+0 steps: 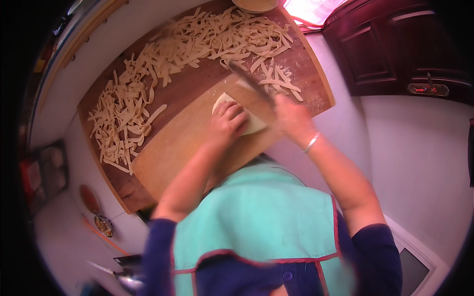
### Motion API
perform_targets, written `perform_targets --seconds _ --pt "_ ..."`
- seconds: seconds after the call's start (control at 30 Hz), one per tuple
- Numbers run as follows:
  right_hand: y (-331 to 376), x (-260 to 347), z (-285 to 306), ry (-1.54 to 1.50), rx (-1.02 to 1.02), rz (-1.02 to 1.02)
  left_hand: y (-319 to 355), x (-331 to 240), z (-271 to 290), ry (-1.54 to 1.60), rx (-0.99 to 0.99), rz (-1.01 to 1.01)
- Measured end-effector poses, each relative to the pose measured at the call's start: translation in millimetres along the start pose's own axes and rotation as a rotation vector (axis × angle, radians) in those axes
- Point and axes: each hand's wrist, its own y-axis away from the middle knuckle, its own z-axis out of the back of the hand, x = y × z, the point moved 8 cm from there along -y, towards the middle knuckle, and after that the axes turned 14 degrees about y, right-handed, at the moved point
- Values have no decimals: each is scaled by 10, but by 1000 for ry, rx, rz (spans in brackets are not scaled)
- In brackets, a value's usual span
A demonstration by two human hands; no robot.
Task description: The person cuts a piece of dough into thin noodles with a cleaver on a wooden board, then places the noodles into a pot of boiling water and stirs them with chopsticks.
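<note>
My left hand [230, 121] presses down on a pale folded sheet of dough [255, 125], its fingers curled over the top. The dough lies on a light wooden cutting board [173, 135], and part of it is hidden under that hand. To the right, my right hand [295, 118] is closed round the handle of a knife [251, 83]. The blade points away to the upper left, just beyond the dough, and is smeared by motion. A few cut noodle strips [280, 83] lie past the blade.
Loose flat noodles [207, 42] spread in an arc over the far and left parts of the brown wooden table [190, 76]. A round pale bowl [256, 5] stands at the far edge. A dark red cabinet [385, 54] is at the right, and a small dish [103, 225] sits lower left.
</note>
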Motion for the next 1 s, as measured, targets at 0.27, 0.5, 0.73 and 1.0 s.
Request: perform_targets --seconds 0.27,0.5,0.73,1.0 --pt "178 172 220 3 139 -35 12 20 3 -43 -44 -42" --pt "355 359 150 -63 228 7 57 63 -25 -30 -37 -14" --pt "121 343 -145 -36 211 -16 -19 5 9 -19 -5 1" --pt "290 422 211 -44 228 56 53 48 27 -26 -57 -27"
